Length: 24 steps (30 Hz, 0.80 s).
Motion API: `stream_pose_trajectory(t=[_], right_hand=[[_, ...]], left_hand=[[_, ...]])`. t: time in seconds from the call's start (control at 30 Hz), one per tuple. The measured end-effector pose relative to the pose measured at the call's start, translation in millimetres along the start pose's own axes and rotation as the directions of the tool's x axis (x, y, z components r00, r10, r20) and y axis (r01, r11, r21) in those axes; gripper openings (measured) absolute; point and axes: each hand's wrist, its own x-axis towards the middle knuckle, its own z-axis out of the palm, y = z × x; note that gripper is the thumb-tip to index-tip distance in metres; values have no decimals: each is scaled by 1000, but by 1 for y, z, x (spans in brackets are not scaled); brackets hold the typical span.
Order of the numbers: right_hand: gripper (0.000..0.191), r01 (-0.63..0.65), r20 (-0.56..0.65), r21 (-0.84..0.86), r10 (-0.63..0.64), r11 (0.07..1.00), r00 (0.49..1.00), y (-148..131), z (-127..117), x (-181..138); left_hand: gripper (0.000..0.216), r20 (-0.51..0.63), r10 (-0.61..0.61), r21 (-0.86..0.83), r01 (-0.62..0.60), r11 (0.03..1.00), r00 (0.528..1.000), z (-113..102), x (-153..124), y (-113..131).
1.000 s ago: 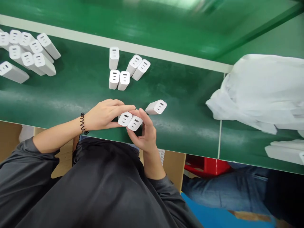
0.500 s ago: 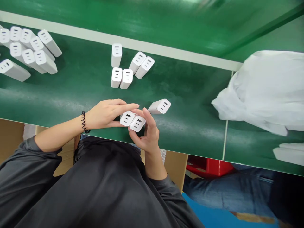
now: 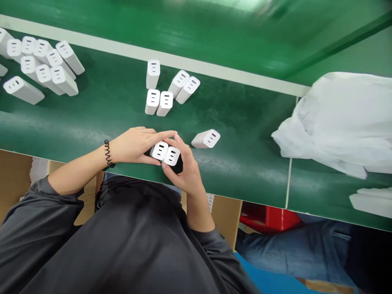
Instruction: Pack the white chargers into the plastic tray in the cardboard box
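Note:
Two white chargers (image 3: 165,153) stand side by side at the near edge of the green table (image 3: 107,110), their port faces up. My left hand (image 3: 134,145), with a black coil band on the wrist, wraps its fingers over and around them from the left. From the right, my right hand (image 3: 183,171) grips the same pair with thumb and fingers. One more white charger (image 3: 206,139) lies on its side just right of my hands.
Several white chargers (image 3: 167,87) stand in a group farther back, and a bigger cluster (image 3: 43,67) sits at the far left. A white plastic bag (image 3: 339,118) covers the right side. Another person's jeans-clad legs (image 3: 294,253) and a red crate (image 3: 269,218) show below the table.
Both hands have pulled the pair of chargers slightly closer and closed tighter round them. The view shifted a little.

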Motion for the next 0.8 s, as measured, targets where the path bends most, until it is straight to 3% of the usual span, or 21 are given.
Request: stream_pose_trajectory(t=[0.2,0.37,0.47,0.53,0.6,0.63,0.7,0.77,0.8], right_hand=[[77,20,-1,23,-20,1000,1000,3,-2,-3],[63,35,-261,110,-5,993,965,11,-2,-10],[54,22,-354,122,22,992,935,13,0,-10],[49,14,-375,113,30,993,927,14,1,-9],[46,33,-372,108,10,994,928,14,2,-9],[45,54,-371,98,-14,994,929,13,2,-9],[46,106,-369,53,-79,993,926,11,3,-8],[47,156,-358,-24,-154,987,921,4,3,-6],[47,179,-354,-63,-190,982,916,-1,3,-5]], left_hand=[[88,-88,42,-119,-53,992,995,3,1,2],[81,-183,114,-136,-140,981,976,20,8,8],[63,-127,44,-202,-69,977,991,21,9,9],[57,-130,-90,-349,40,936,987,15,8,11],[58,-142,-286,-588,152,795,948,7,5,18],[60,-124,-385,-722,183,667,914,4,3,23],[67,-26,-522,-930,170,325,852,3,1,33],[71,84,-573,-995,100,-4,815,7,-1,43],[69,121,-589,-991,60,-121,799,10,-2,47]])
